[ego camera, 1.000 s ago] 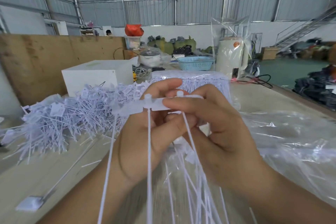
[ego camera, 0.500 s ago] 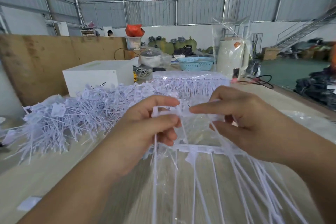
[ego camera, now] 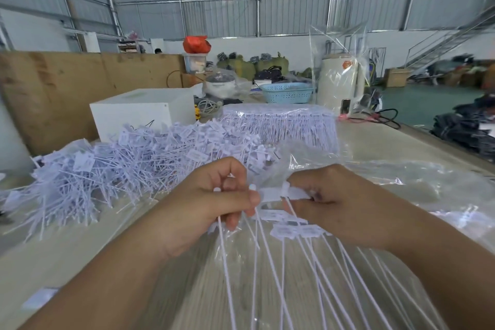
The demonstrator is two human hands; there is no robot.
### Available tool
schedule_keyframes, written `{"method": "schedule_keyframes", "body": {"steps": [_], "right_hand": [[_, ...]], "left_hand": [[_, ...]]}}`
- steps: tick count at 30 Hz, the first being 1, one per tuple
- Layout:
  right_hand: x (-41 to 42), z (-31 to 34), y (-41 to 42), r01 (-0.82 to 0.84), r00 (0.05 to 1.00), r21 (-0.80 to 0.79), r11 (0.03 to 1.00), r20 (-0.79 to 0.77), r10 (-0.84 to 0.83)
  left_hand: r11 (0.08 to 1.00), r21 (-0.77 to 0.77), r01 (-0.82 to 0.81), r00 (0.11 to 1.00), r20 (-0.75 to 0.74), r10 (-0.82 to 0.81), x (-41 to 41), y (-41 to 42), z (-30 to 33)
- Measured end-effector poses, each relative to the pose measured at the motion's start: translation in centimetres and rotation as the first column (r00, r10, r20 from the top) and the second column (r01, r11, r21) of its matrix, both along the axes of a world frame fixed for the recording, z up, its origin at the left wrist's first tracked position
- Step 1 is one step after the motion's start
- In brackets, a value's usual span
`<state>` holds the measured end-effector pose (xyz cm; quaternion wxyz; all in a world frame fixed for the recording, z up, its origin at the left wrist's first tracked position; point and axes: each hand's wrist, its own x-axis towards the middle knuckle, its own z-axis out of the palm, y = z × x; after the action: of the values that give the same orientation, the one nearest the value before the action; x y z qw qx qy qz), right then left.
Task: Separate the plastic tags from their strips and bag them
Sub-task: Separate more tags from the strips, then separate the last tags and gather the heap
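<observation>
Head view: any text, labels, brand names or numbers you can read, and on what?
None can be read.
Tag heads below the right hand: dark print, too blurred.
Loose tag pile: faint print, too small.
White box: dark mark, no letters made out.
White canister: orange sticker, illegible.

White tag strip (ego camera: 278, 192) lay level, gripped at both ends, thin tails (ego camera: 270, 262) fanning down over clear plastic bag (ego camera: 401, 195) spread on table. Loose separated tags (ego camera: 128, 169) heaped left; stacked strips (ego camera: 278, 123) lay behind.
</observation>
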<state>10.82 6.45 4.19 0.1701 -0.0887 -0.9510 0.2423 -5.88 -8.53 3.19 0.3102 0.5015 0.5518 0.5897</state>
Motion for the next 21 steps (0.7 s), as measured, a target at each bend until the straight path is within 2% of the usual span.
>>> {"method": "schedule_keyframes", "body": {"steps": [3,5,7,11,12,15,18,21], "right_hand": [[0.0,0.1,0.2,-0.070,0.997,-0.139,0.988,-0.034,0.066],[-0.2,-0.1,0.4,-0.132,0.990,-0.220,0.967,-0.068,0.120],[-0.5,-0.3,0.1,-0.118,0.989,-0.202,0.972,-0.112,0.097],[-1.0,-0.7,-0.1,-0.049,0.973,-0.181,0.982,-0.231,0.006],[-1.1,-0.7,-0.1,-0.037,0.966,-0.163,0.986,-0.259,-0.007],[-1.5,-1.1,-0.6,0.040,0.939,-0.095,0.995,-0.336,-0.070],[-2.3,-1.4,-1.6,0.150,0.898,-0.062,0.987,-0.408,-0.162],[-2.9,-1.7,-2.7,0.260,0.851,-0.024,0.965,-0.466,-0.241]], "left_hand": [[0.997,0.002,-0.080,0.997,0.010,0.080,-0.3,0.2,0.0],[0.998,-0.001,-0.070,0.997,0.023,0.070,-0.2,0.1,0.0],[1.000,-0.002,0.006,0.999,0.034,-0.006,-0.1,-0.1,0.0],[0.964,-0.033,0.263,0.965,0.027,-0.262,-0.1,-1.0,0.6],[0.972,-0.025,0.232,0.973,0.026,-0.231,0.0,-1.0,0.6],[0.992,0.105,-0.064,0.998,0.035,0.060,0.9,-0.1,0.4],[0.935,0.244,-0.259,0.966,0.069,0.249,2.0,0.8,0.3],[0.882,0.296,-0.367,0.930,0.098,0.354,3.0,1.1,0.5]]}}
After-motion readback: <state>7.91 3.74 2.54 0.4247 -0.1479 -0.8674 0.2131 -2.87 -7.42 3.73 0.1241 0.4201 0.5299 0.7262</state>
